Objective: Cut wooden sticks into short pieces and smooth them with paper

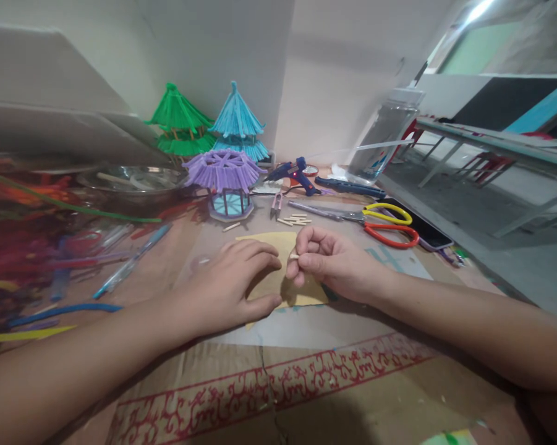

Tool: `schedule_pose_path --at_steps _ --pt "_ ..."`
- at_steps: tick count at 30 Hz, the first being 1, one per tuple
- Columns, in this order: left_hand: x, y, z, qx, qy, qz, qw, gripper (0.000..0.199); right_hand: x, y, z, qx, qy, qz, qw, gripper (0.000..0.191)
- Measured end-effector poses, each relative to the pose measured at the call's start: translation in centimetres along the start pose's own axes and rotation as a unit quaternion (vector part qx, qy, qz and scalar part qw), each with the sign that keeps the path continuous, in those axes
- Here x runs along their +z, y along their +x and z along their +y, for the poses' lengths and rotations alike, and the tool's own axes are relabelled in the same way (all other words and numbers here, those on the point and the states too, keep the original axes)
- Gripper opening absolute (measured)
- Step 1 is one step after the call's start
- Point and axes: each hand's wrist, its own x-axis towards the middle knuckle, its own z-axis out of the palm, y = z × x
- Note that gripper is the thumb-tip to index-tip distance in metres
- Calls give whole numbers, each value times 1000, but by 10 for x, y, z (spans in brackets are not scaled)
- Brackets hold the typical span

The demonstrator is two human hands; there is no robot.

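Observation:
My right hand (pixel 322 259) pinches a short pale wooden stick (pixel 294 256) between thumb and forefinger, over a yellow sheet (pixel 269 290). To its left, my left hand (pixel 241 278) hangs over the sheet's left part, fingers apart and holding nothing. Just beyond the sheet lie several more short wooden sticks (pixel 297 220). Small pink-handled snips (pixel 276 206) are beside them. Behind my hands stands a pavilion model with a purple pipe-cleaner roof (pixel 223 170). Scissors with yellow and red handles (pixel 384 225) rest beyond my right hand.
Green (pixel 178 117) and light-blue (pixel 236 117) roofed models stand against the wall. A blue glue gun (pixel 297 176) has a red light on. A phone (pixel 421 225), pliers (pixel 350 187) and a clear plastic container (pixel 384 136) are at right. Pipe cleaners (pixel 65 309) clutter the left.

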Motion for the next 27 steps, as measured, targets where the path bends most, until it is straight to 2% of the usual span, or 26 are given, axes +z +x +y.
schedule_pose_path --at_steps 4,8,11,15,19,27 --pt "-1 0 0 4 1 -2 1000 35 0 -2 -1 4 4 -29 1000 30" --pt "0 0 0 3 5 -6 1000 40 1 -3 -2 21 21 -39 999 27" --pt "0 0 0 5 6 -3 1000 38 2 -2 -1 29 27 -46 998 31" --pt "-1 1 2 10 -1 5 1000 35 0 0 2 15 7 -44 999 34" --pt "-1 1 3 12 -7 7 1000 33 -1 0 5 -3 -9 -46 999 28" --pt "-1 2 3 14 -12 6 1000 27 -1 -1 5 14 -28 -38 999 30"
